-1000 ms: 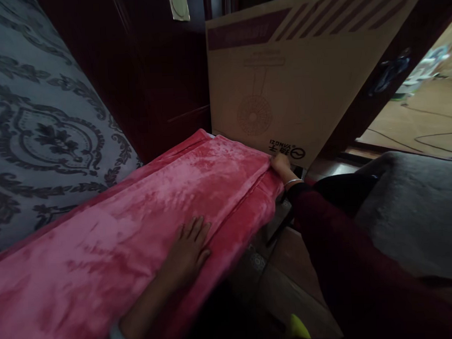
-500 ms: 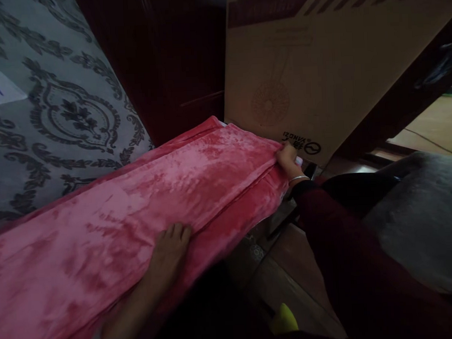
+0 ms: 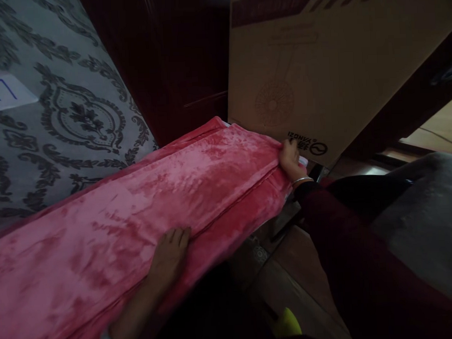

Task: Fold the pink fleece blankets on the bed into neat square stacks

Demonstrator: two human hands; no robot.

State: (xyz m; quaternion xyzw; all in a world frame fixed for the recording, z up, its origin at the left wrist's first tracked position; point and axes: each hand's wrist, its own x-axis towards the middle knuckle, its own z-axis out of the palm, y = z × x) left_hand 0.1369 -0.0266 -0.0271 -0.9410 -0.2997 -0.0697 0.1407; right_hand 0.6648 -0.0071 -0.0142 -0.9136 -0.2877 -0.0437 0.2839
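Pink cloth [image 3: 196, 176], right hand [image 3: 290, 160] at edge

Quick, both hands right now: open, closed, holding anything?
Left hand: fingers bent on the pink fabric; whether open or gripping cannot be told.
Right hand: closed on the pink fabric's edge, at its far end.

Cardboard box [image 3: 342, 79] with upside-down lettering, patterned wallpaper [image 3: 91, 118], white numbered paper [image 3: 9, 94], gray cover [image 3: 434, 225]

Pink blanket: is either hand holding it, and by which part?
The right hand seems to grip the blanket by the far end of its folded edge; the left hand lies nearer along that edge, hold unclear.
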